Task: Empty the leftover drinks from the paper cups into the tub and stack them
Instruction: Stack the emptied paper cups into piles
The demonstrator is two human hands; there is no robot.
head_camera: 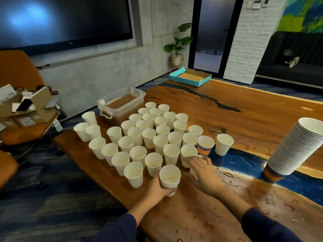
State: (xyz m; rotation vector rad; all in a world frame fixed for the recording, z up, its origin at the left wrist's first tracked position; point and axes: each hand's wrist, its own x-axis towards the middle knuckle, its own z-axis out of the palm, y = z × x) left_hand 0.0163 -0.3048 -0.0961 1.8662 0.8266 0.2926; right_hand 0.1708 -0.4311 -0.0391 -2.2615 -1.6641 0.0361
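Dozens of white paper cups (148,137) stand upright in a tight cluster on the wooden table (244,109), packed close enough that the person can work through them from the near edge without walking round. The clear plastic tub (122,106) sits at the far left of the cluster, touching distance from the back rows and already holding a good depth of brown liquid. The left hand (157,187) has its grip curled round a short stack of nested cups (169,179) standing on the table at the near edge; holding it low on the wall likely steadies it so another cup can be dropped in. The right hand (201,170) reaches over the next cup (189,155) in the front row, fingers spread across its near side. The hand is blurred and hides the contact, so I cannot tell whether that grip has closed on it yet. A patterned cup (205,145) stands just behind, and one lone cup (224,144) sits apart to the right. A tall stack of cups (293,149) leans at the right, on the blue resin strip, probably the finished pile kept clear of the working area. Drops and puddles (227,175) cover the near table, so a wet cup wall could slip. Most cups look empty or nearly so, though a few near ones show a little at the bottom
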